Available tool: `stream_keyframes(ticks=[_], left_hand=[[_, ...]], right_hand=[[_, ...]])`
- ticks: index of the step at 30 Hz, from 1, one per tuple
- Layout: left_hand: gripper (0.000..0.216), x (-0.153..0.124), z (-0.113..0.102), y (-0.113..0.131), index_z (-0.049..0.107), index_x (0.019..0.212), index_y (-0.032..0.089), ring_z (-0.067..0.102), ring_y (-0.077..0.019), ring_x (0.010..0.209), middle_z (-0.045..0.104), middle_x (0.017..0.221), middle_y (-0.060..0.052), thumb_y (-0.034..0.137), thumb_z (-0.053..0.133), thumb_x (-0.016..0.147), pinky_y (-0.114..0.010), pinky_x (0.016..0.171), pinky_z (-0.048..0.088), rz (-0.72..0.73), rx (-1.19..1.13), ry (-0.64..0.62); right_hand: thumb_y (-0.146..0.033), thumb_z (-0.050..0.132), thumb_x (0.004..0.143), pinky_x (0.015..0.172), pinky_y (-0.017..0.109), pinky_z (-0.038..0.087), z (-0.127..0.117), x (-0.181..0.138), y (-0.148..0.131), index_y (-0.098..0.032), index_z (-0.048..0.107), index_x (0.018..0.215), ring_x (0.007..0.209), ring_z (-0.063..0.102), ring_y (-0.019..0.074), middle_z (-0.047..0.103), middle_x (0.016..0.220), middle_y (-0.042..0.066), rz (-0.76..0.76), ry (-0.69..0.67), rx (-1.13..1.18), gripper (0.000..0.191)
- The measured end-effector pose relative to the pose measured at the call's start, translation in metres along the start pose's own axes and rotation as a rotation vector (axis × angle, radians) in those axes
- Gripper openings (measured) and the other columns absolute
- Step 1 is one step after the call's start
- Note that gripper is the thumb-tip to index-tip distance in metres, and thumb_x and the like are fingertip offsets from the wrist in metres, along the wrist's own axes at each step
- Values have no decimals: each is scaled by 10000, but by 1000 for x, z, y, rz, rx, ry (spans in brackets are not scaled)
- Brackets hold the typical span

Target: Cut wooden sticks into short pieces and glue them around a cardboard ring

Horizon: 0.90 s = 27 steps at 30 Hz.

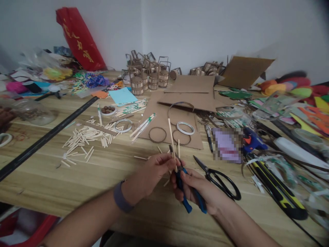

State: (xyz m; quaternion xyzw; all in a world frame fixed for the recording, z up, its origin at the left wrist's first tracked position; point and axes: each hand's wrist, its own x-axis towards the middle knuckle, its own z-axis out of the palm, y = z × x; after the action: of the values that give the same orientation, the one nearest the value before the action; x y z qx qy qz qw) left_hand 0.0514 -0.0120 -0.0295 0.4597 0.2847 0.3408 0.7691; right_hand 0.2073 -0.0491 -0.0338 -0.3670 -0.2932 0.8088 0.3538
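My left hand [160,166] pinches a thin wooden stick [171,137], which points up and away from me. In my right hand [192,187] are blue-handled pliers [182,192], their jaws up beside the stick's lower end; whether the jaws touch it I cannot tell. Short cut sticks [140,157] lie on the table just past my hands. To the right rest black-handled scissors [218,178]. Farther left spreads a heap of short stick pieces [88,135]. Two dark twisted rings [157,134] and a white tape roll [185,128] are on the cardboard beyond.
Small woven baskets [137,85] stand at the back near the wall. Cardboard sheets [190,84] lie mid-table. A yellow-black utility knife [279,187] and a blue glue gun [253,140] are at right. A long black strip [51,133] crosses the left; someone's hand [6,115] shows at the left edge.
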Motion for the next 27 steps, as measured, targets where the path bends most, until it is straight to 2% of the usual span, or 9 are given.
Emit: stream_keyframes(ticks=[3,6,11,14,16,19,23,27], left_hand=[[383,1,-6,-1,638,908,142,524,-101,499,562,647,6,512,618,812,-222,474,413,18,-7,32],[355,2,-11,1,636,877,153,522,-105,537,604,722,-10,500,631,802,-241,520,439,40,19,76],[276,2,-13,11,647,840,150,585,-155,779,661,866,-37,424,612,827,-276,746,456,137,176,162],[248,1,-14,17,658,850,144,590,-159,822,684,883,-39,380,583,839,-263,758,440,144,329,230],[256,-1,-14,20,649,816,140,588,-142,743,697,843,-43,375,551,849,-243,666,432,86,403,201],[300,-4,-10,22,604,749,143,561,-118,614,698,744,-45,408,517,860,-220,546,391,-42,412,69],[262,-8,-6,21,590,814,153,535,-91,559,695,701,-26,407,543,852,-202,533,371,-114,328,-73],[229,-9,-6,19,585,795,156,502,-79,539,691,675,-18,370,535,858,-192,528,359,-131,315,-151]], right_hand=[[-322,737,691,538,239,426,-1,-5,-2,-172,608,870,606,572,120,617,745,13,44,-18,9,267],[-211,679,663,542,239,433,2,-10,-6,-177,600,884,637,579,127,626,801,23,56,-33,-28,237],[-168,605,606,571,254,425,4,-19,-18,-181,594,863,662,560,137,599,788,14,-15,43,-227,258],[-206,600,620,606,281,427,0,-29,-30,-185,592,891,703,546,156,600,812,25,-15,126,-414,272],[-230,597,634,618,286,424,-3,-38,-38,-191,593,921,720,536,159,601,833,26,31,147,-519,290],[-222,593,631,653,276,413,-4,-49,-49,-191,599,907,750,521,150,592,855,17,118,121,-632,279],[-238,582,609,665,275,396,-1,-56,-54,-187,590,887,756,505,152,579,829,11,194,120,-668,283],[-237,560,594,661,279,390,1,-57,-54,-192,570,867,773,513,161,578,835,14,239,116,-670,277]])
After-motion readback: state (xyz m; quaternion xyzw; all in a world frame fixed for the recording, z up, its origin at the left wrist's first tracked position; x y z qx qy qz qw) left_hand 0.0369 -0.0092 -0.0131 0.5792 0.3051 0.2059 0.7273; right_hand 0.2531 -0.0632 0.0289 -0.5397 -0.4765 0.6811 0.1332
